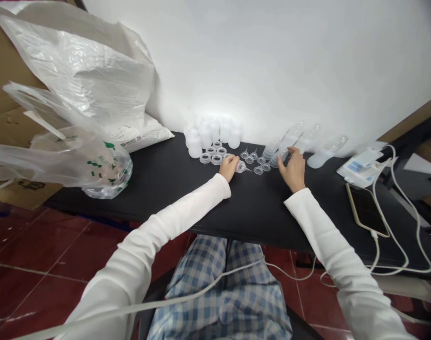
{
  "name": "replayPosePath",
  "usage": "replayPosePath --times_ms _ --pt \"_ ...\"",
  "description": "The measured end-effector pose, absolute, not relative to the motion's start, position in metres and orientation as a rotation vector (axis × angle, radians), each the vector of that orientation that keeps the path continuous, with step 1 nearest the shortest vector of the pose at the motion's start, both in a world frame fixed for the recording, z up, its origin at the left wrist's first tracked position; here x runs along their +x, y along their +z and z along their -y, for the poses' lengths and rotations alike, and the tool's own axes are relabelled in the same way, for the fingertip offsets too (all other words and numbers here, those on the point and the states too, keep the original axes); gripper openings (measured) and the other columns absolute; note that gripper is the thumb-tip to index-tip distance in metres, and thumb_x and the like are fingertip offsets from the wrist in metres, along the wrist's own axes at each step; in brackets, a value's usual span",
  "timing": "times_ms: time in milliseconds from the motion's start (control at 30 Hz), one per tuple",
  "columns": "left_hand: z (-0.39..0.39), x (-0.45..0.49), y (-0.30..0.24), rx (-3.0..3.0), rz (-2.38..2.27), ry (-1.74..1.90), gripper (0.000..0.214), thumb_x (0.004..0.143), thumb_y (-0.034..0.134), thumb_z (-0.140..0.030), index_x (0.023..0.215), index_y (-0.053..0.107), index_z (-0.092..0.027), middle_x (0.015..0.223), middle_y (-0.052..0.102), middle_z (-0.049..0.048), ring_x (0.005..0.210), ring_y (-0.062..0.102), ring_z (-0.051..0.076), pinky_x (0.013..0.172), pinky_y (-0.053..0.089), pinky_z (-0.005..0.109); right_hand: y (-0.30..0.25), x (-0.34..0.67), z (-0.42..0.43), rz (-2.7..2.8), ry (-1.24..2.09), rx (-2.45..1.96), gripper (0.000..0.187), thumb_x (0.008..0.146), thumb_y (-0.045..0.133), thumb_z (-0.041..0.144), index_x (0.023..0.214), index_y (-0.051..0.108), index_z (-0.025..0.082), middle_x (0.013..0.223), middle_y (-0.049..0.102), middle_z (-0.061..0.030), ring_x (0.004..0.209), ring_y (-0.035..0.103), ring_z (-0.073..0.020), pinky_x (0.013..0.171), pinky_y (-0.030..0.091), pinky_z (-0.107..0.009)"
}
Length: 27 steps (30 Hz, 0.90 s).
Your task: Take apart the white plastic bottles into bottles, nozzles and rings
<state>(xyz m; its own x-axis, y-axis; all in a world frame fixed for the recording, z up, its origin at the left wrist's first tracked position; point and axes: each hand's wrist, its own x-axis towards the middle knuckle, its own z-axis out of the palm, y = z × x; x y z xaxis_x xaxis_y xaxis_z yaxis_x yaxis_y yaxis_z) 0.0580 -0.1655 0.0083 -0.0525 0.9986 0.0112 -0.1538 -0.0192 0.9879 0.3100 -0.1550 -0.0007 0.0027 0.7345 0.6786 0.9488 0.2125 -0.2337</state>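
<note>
My left hand point(228, 167) pinches a small clear silicone piece point(241, 166) just above the black table. Beside it lie several clear silicone rings point(211, 158) and several translucent white cups point(205, 136). My right hand point(292, 169) hovers with fingers apart, its fingertips at a stack of clear plastic cups point(270, 150). Several small stemmed clear pieces point(253, 156) lie between my hands. Long translucent funnel-shaped parts point(327, 151) lie further right.
The black table point(173, 189) stands against a white wall. A clear plastic bag point(105, 172) with green print and a white sack point(141, 134) sit at the left. A smartphone point(367, 210) and a white device point(360, 165) with white cables lie at the right.
</note>
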Motion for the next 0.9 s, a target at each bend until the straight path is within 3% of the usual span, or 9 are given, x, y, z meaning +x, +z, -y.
replayPosePath --times_ms 133,333,500,633,767,900 --pt "0.166 0.058 0.010 1.082 -1.132 1.323 0.046 0.094 0.056 -0.011 0.053 0.034 -0.018 0.054 0.032 -0.0048 0.058 0.032 0.011 0.061 0.027 0.027 0.002 0.308 0.157 1.740 -0.418 -1.613 0.038 0.095 0.046 0.042 0.118 0.058 0.015 0.109 0.065 -0.0179 0.102 0.057 -0.0334 0.092 0.045 -0.051" --pt "0.169 0.058 0.013 1.119 -1.152 1.293 0.046 0.094 0.054 -0.012 0.054 0.034 -0.019 0.055 0.031 -0.0050 0.058 0.032 0.011 0.062 0.027 0.027 0.012 0.297 0.169 1.676 -0.503 -1.507 0.045 0.096 0.047 0.044 0.126 0.053 0.011 0.129 0.056 -0.0230 0.113 0.054 -0.0352 0.095 0.042 -0.053" --pt "0.169 0.059 0.010 1.195 -1.153 1.300 0.043 0.095 0.055 -0.016 0.057 0.036 -0.019 0.057 0.033 -0.0052 0.060 0.033 0.011 0.063 0.028 0.026 0.013 0.268 0.185 2.068 -0.391 -1.239 0.030 0.100 0.043 0.039 0.114 0.058 0.018 0.106 0.066 -0.0136 0.100 0.059 -0.0296 0.090 0.041 -0.045" --pt "0.172 0.064 0.005 1.249 -1.015 1.298 0.039 0.097 0.052 -0.019 0.061 0.038 -0.019 0.060 0.035 -0.0051 0.060 0.035 0.010 0.064 0.031 0.026 0.007 0.244 0.190 2.307 -0.304 -1.063 0.029 0.097 0.051 0.042 0.113 0.057 0.018 0.092 0.066 -0.0093 0.088 0.061 -0.0265 0.084 0.043 -0.041" --pt "0.175 0.067 0.000 1.363 -0.861 1.313 0.033 0.097 0.053 -0.027 0.067 0.042 -0.019 0.066 0.039 -0.0044 0.062 0.039 0.010 0.067 0.037 0.025 0.003 0.240 0.188 2.283 -0.179 -1.034 0.020 0.094 0.055 0.037 0.105 0.052 0.021 0.085 0.063 -0.0058 0.077 0.061 -0.0227 0.077 0.046 -0.038" --pt "0.175 0.068 -0.008 1.626 -0.855 1.390 0.028 0.095 0.059 -0.040 0.079 0.050 -0.020 0.080 0.052 -0.0001 0.077 0.051 0.013 0.080 0.044 0.028 -0.001 0.244 0.186 2.147 0.042 -1.046 0.021 0.086 0.059 0.030 0.101 0.046 0.024 0.083 0.061 -0.0020 0.069 0.057 -0.0185 0.067 0.048 -0.034"
